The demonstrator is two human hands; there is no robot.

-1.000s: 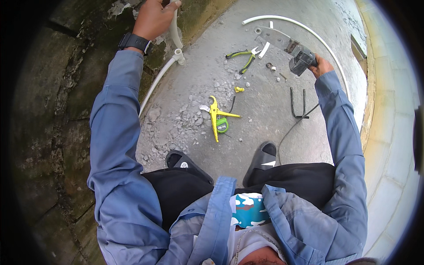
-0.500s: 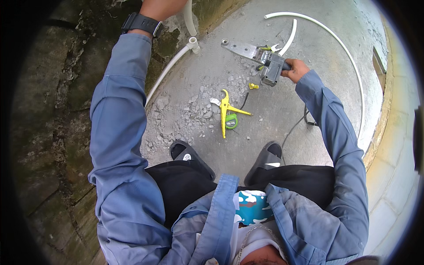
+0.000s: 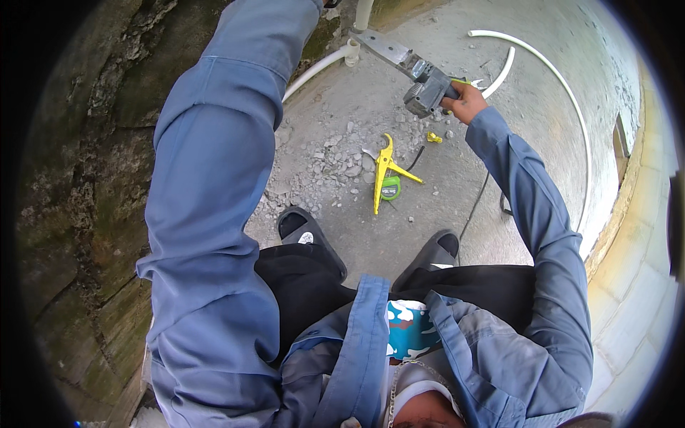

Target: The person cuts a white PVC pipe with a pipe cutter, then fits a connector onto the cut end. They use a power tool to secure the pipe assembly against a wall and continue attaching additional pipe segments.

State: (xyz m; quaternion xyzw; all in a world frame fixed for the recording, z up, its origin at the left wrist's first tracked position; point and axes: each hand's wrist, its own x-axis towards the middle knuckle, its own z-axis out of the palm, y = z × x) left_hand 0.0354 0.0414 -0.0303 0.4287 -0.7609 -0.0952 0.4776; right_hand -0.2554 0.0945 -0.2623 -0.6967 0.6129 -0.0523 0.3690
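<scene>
My right hand [image 3: 465, 101] grips the handle of a grey pipe welding iron [image 3: 419, 71], whose flat metal blade points up-left toward a white pipe elbow [image 3: 349, 51]. A black cord [image 3: 477, 207] trails from the tool down to the floor. My left arm in a blue sleeve [image 3: 214, 157] reaches up past the top edge; the left hand itself is out of the picture. A white upright pipe [image 3: 364, 13] stands near where that arm leaves the frame.
Yellow pipe cutters [image 3: 385, 170] and a green tape measure [image 3: 390, 189] lie on the concrete floor among rubble [image 3: 321, 164]. A long curved white pipe [image 3: 564, 93] runs along the right. A mossy stone wall [image 3: 78, 185] is at left. My sandalled feet [image 3: 303, 228] stand below.
My right hand has lifted the welding iron up and left toward the pipe elbow. My left arm has risen further, taking the hand and watch out of view.
</scene>
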